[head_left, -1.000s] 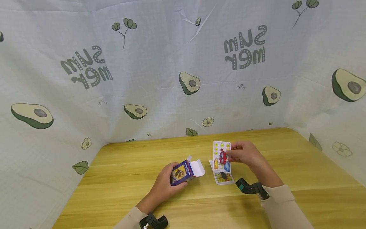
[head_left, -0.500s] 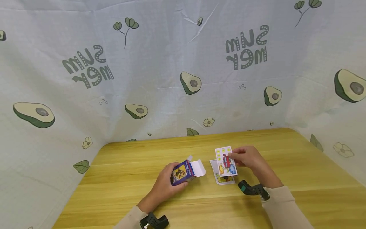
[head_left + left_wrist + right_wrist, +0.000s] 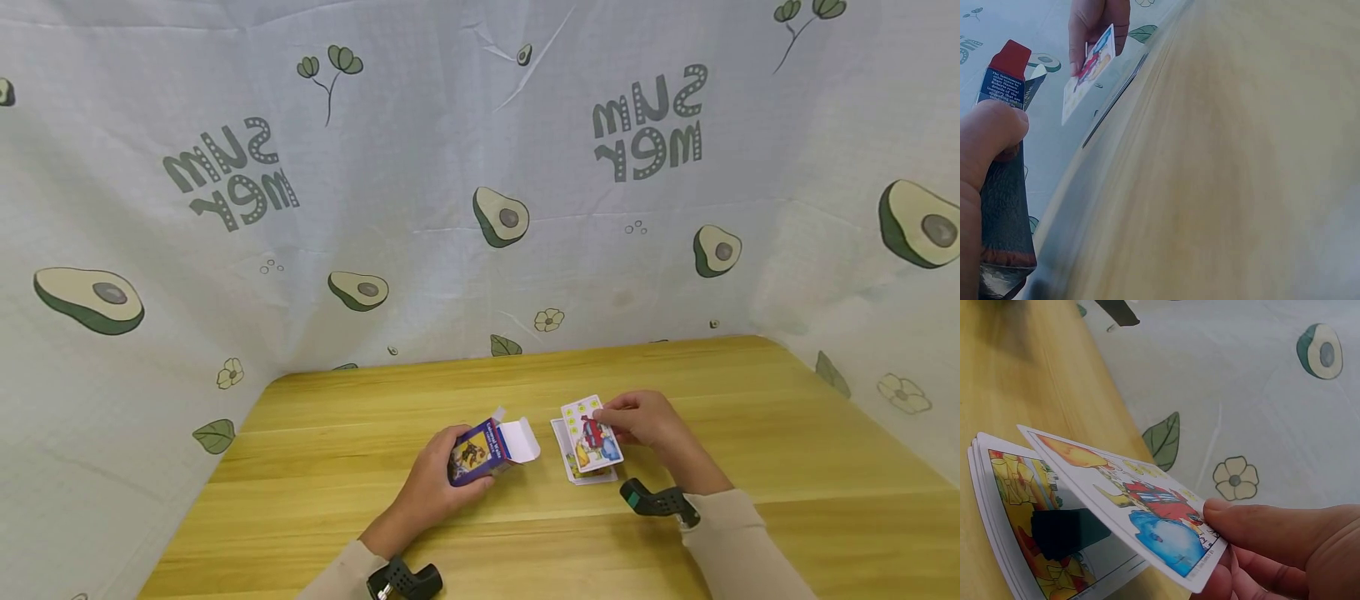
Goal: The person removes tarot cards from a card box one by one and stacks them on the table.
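Note:
My left hand [image 3: 433, 479] grips a blue and purple tarot card box [image 3: 471, 456], its white flap hanging open toward the right. In the left wrist view the thumb presses on the narrow side of the box [image 3: 1005, 194]. My right hand [image 3: 643, 421] pinches a tarot card [image 3: 591, 433] near its right edge, thumb on top. The card shows a figure in red with yellow discs. It is held tilted just over a small stack of cards [image 3: 581, 479] on the table. In the right wrist view the card [image 3: 1154, 506] partly covers the stack [image 3: 997, 506].
The wooden table [image 3: 337, 467] extends to a white cloth [image 3: 420, 250] printed with avocados, which hangs behind and at both sides. Each wrist carries a black camera mount [image 3: 660, 502].
My right hand has lowered the card toward the stack, tilting it and covering more of the stack. The left hand and the box have hardly moved.

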`<state>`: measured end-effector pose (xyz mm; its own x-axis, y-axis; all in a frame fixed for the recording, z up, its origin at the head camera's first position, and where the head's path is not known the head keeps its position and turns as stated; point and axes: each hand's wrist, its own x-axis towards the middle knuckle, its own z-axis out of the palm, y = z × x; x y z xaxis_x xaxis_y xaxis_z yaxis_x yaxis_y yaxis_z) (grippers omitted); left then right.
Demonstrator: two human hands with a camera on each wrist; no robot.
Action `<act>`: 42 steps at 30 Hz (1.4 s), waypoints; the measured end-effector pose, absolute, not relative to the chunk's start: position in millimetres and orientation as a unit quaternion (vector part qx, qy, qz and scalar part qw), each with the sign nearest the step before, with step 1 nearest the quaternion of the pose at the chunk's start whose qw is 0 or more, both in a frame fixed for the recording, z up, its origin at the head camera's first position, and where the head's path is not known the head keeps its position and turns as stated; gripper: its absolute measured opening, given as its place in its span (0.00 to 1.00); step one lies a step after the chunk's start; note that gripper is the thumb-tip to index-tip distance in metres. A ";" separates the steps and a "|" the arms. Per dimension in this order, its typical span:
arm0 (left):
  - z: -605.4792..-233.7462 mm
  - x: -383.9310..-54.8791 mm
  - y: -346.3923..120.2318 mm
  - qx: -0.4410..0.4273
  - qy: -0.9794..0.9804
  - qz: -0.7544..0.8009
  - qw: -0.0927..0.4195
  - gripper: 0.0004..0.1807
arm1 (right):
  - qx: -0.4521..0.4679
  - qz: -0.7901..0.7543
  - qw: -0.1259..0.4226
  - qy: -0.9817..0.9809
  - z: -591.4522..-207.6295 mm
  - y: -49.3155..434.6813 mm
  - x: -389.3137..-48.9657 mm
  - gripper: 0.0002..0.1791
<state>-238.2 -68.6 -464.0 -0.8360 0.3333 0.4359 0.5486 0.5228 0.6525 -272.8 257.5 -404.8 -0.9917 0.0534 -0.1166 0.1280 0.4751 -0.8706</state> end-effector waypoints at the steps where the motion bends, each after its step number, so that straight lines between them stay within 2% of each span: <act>1: -463.9 -238.2 -68.7 -0.255 -0.863 -0.417 0.130 0.40 | 0.052 -0.506 0.036 0.860 -406.3 256.7 -273.4 0.18; 17: -463.6 -238.4 -67.7 -0.255 -0.866 -0.410 0.131 0.39 | 0.052 -0.480 0.033 0.875 -420.3 245.1 -276.3 0.19; 42: -462.2 -237.2 -68.3 -0.261 -0.864 -0.409 0.133 0.40 | 0.059 -0.437 0.005 0.898 -426.6 238.3 -274.1 0.14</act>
<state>-237.2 -68.3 -462.2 -0.8285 0.3412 0.4441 0.5597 0.5289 0.6379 -274.1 238.3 -426.6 -0.9930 0.1019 -0.0596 0.1098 0.6117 -0.7834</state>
